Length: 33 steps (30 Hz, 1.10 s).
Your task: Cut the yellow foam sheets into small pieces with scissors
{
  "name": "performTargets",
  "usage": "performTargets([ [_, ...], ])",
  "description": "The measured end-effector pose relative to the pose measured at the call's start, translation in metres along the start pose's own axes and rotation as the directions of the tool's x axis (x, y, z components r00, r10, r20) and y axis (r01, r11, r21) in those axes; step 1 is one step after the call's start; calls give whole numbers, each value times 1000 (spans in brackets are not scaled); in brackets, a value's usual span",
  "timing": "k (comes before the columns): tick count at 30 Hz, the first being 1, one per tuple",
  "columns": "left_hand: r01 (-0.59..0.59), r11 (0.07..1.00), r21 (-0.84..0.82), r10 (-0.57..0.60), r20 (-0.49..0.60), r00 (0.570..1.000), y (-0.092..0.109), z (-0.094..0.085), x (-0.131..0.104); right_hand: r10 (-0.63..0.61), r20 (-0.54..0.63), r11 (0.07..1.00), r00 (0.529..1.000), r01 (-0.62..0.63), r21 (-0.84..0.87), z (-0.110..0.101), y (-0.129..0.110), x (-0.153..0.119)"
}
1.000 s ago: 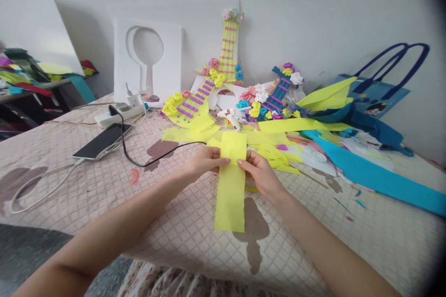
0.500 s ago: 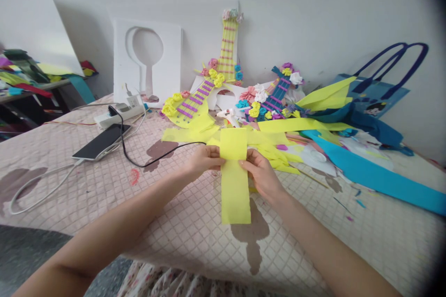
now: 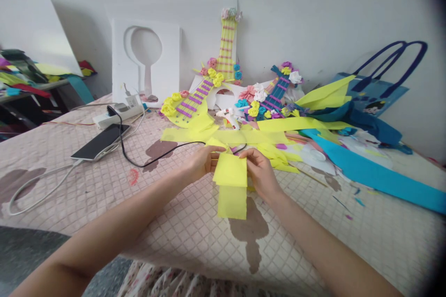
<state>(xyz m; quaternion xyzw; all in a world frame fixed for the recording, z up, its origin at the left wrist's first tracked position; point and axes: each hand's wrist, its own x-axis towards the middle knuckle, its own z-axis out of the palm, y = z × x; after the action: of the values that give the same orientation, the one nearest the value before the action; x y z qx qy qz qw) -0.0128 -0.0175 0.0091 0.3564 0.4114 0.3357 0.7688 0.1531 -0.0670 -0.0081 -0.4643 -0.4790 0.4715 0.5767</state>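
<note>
A yellow crepe paper strip [image 3: 231,181] is held between both hands above the table, its top part folded down over the lower part. My left hand [image 3: 203,163] pinches its upper left edge, and my right hand [image 3: 257,171] pinches the upper right edge. The strip's lower end hangs toward the table's front. Just beyond the hands lie more yellow paper strips [image 3: 258,137] and a white glue gun [image 3: 228,117] with its black cord. Parts of the fingertips are hidden behind the paper.
A phone [image 3: 101,141] and power strip [image 3: 118,112] with cables lie left. Flower-covered paper guitars [image 3: 228,51] and a white foam board [image 3: 169,60] stand along the wall. At right are a blue paper strip [image 3: 369,174] and a blue bag [image 3: 390,95].
The upper part of the yellow strip has been folded down toward me, so the strip looks shorter. Both hands stay in nearly the same place.
</note>
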Motion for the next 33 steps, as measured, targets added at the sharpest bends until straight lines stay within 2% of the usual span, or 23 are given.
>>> performTargets([
  [3, 55, 998, 26, -57, 73, 996, -4, 0, 0, -31, -7, 999, 999, 30, -33, -1, 1, 0],
  [7, -15, 988, 152, -2, 108, 994, -12, -2, -2, -36, 5, 998, 999, 36, -43, 0, 3, 1],
  [12, -168, 959, 228, 159, 59, 986, -12, -4, -1, 124, 2, 969, 992, -122, 215, 3, 1, 3],
  [16, -259, 916, 307, 240, 96, 966, -11, -3, -2, 204, 79, 959, 976, -215, 185, 4, -4, 2],
  [19, -327, 861, 389, 293, 146, 945, -12, -3, -3, 170, 99, 974, 980, -183, 136, 4, -5, 0],
  [23, -447, 793, 413, 400, 199, 895, -14, -4, -1, 84, 46, 994, 995, -87, 65, 2, -1, -1],
  [28, -512, 818, 261, 452, 258, 854, -13, -1, -2, -75, 2, 995, 997, 75, -69, 2, -2, -2],
  [33, -530, 801, 278, 473, 249, 845, -10, -1, -6, -136, -10, 981, 991, 133, -139, 3, -5, -6],
])
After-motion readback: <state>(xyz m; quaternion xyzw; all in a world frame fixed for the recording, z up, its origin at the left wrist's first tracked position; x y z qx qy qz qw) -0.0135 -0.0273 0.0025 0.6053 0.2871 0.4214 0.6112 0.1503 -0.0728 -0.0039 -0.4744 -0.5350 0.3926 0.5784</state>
